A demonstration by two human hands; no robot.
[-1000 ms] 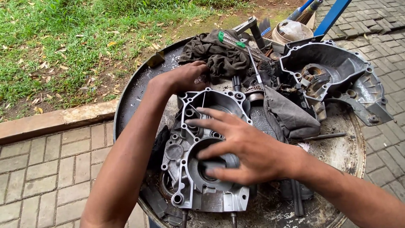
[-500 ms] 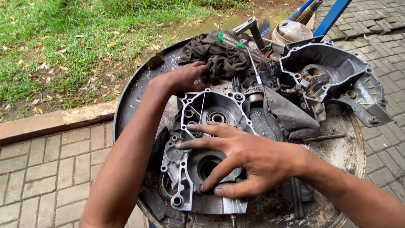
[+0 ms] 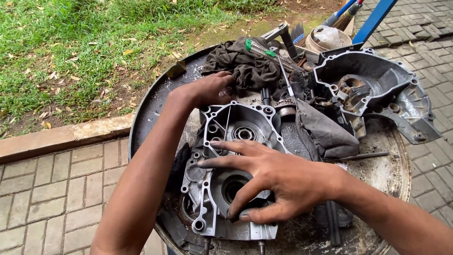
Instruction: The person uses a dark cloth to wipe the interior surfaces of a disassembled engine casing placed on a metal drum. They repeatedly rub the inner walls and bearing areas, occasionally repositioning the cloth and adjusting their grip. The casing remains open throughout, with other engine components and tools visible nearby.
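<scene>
Flatly, splayed fingers on crankcase

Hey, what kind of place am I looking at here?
Likely an outdoor, makeshift repair spot. A round metal tray sits on brick paving beside grass, and it holds engine casing parts and oily rags.
</scene>
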